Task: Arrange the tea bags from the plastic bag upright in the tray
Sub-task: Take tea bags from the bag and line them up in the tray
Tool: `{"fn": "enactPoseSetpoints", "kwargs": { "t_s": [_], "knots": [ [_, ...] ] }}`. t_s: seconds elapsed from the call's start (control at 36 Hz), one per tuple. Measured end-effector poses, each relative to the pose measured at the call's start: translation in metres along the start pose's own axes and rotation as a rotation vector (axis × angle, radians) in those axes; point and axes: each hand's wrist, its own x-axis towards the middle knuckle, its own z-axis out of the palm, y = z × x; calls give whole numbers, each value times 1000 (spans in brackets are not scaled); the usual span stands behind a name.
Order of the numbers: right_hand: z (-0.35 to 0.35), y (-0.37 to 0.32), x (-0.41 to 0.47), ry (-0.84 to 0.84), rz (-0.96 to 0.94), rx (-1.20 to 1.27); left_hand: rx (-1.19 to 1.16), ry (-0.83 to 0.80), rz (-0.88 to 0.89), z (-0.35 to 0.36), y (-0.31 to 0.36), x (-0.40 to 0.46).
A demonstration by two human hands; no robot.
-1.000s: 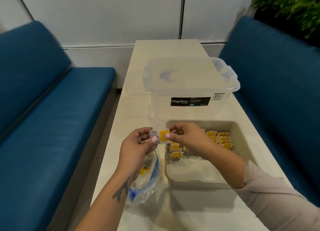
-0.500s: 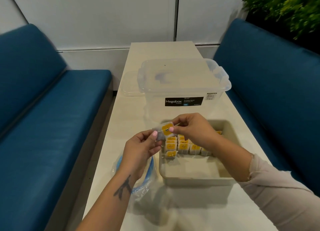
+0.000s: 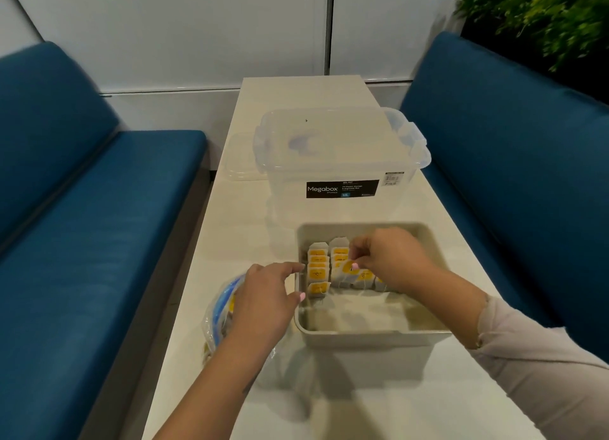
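Note:
A beige tray (image 3: pixel 372 335) stands on the table in front of me. Several tea bags with yellow tags (image 3: pixel 318 270) stand upright in rows in its far half. My right hand (image 3: pixel 387 255) is inside the tray and pinches one yellow-tagged tea bag (image 3: pixel 346 271) among the rows. My left hand (image 3: pixel 267 296) rests at the tray's left wall, holding nothing, its fingers loosely bent. Under my left hand lies a clear plastic bag (image 3: pixel 219 311) with a blue zip edge and more tea bags inside.
A clear lidded Megabox storage box (image 3: pixel 339 162) stands just behind the tray. A clear lid (image 3: pixel 239 157) lies to its left. Blue sofas (image 3: pixel 82 228) flank the narrow table (image 3: pixel 329 413) on both sides. Green plants (image 3: pixel 534 14) fill the top right corner.
Both hands pinched one tea bag above the table before. My right hand has since carried it down into the tray's rows, and my left hand let go and dropped to the tray's left wall.

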Motion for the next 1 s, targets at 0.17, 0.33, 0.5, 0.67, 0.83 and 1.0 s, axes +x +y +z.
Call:
{"fn": "enactPoseSetpoints", "kwargs": {
  "t_s": [0.17, 0.33, 0.5, 0.67, 0.83, 1.0],
  "knots": [
    [25, 2, 7, -5, -27, -178, 50, -18, 2, 3, -2, 0],
    [42, 1, 17, -28, -8, -260, 79, -27, -7, 4, -4, 2],
    [43, -4, 18, -38, -50, -403, 84, -29, -12, 4, -3, 2],
    [46, -6, 18, -38, -59, -408, 71, -34, -19, 1, -1, 1],
    [45, -6, 17, -27, -76, -384, 59, -44, -35, 0, 0, 0],
    [45, -2, 21, -17, -78, -342, 18, -21, -50, -2, -2, 1]
  ]
}}
